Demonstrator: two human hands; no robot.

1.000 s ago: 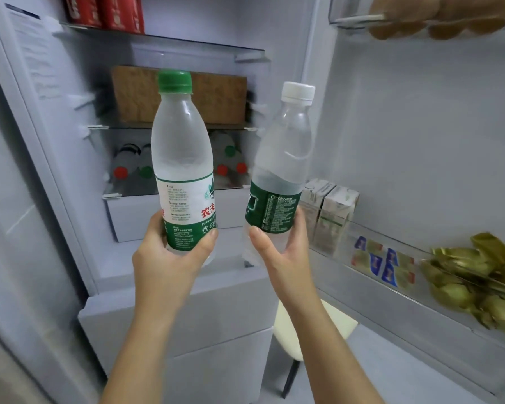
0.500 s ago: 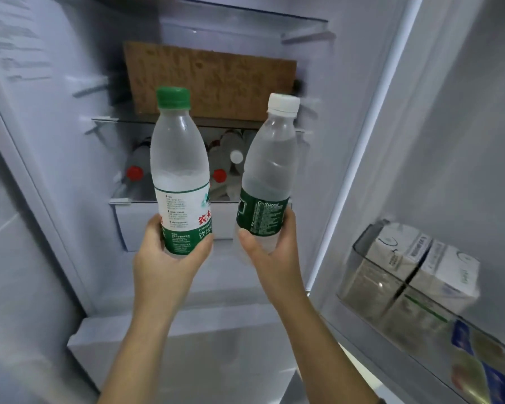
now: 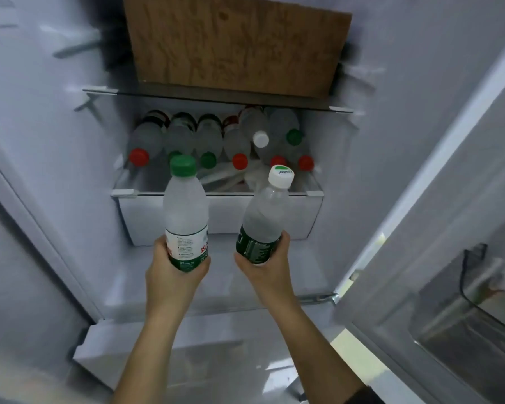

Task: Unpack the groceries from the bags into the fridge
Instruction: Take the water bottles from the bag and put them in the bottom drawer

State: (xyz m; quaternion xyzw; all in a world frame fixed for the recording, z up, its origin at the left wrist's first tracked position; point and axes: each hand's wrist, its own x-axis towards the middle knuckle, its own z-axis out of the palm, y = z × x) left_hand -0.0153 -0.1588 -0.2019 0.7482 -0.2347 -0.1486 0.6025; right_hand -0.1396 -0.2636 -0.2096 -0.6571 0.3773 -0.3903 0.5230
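Observation:
My left hand point(image 3: 172, 275) grips the base of a clear water bottle with a green cap point(image 3: 185, 211), held upright. My right hand point(image 3: 264, 268) holds a second water bottle with a white cap point(image 3: 264, 217), tilted slightly right. Both bottles are in front of the open fridge, just before the glass shelf point(image 3: 216, 193) where several water bottles point(image 3: 216, 141) with red, green and white caps lie on their sides, caps toward me.
A brown cardboard box point(image 3: 233, 42) sits on the shelf above. A white drawer point(image 3: 219, 220) is under the bottle shelf. The open fridge door point(image 3: 438, 199) stands at the right with a clear door bin point(image 3: 467, 301).
The view has moved closer and tilted down toward the bottle shelf. Both hands carried the bottles forward toward the fridge; the white-capped bottle now leans more.

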